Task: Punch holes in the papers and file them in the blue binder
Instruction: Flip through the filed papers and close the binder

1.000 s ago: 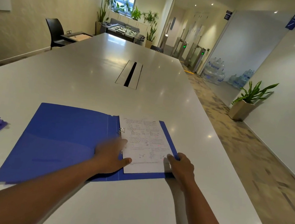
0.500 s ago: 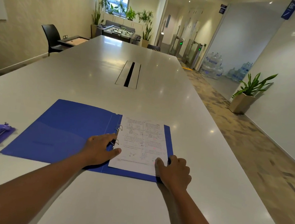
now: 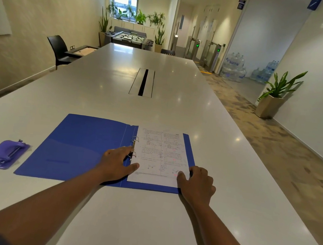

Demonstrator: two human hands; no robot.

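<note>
Blue binder (image 3: 77, 149) open, papers (image 3: 161, 154) under both hands.

Open binder (image 3: 77, 149) on table (image 3: 145, 221), papers (image 3: 161, 154) on its right half.
Rings (image 3: 134, 146) at the papers' left edge. Left hand (image 3: 117, 162) rests beside the rings, thumb on the papers; right hand (image 3: 198, 184) on the papers' near right corner. Punch (image 3: 8, 154) on the table, left of the binder, apart from it.

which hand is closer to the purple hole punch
Left. The left hand rests by the blue binder rings, to the right of the purple hole punch; the right hand sits farther right, at the papers' corner.
</note>
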